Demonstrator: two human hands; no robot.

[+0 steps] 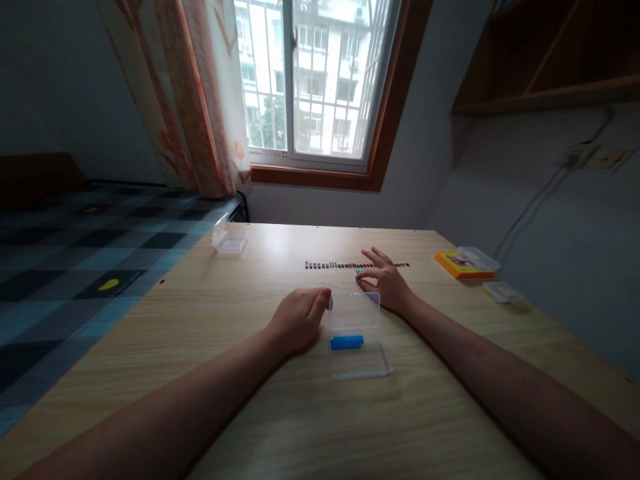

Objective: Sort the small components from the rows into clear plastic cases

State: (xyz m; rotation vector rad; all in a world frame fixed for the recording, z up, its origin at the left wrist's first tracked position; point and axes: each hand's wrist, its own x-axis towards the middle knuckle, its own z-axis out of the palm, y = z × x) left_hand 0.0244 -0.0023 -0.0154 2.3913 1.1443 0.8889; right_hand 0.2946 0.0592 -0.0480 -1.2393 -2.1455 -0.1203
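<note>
A clear plastic box (359,363) lies open on the wooden table (210,313), its raised lid facing away from me. A small stack of blue pieces (347,342) sits inside it. My left hand (299,318) rests curled on the table, thumb against the lid's left edge. My right hand (384,280) is just behind the lid's right corner, thumb and forefinger pinching a tiny blue piece, the other fingers spread. A long row of small dark pieces (330,265) stretches across the table beyond both hands.
Another open clear box (230,240) sits at the table's far left. A yellow box with a clear lid (466,263) and a small clear case (501,292) lie at the right near the wall. A checkered bed (75,267) borders the table's left side.
</note>
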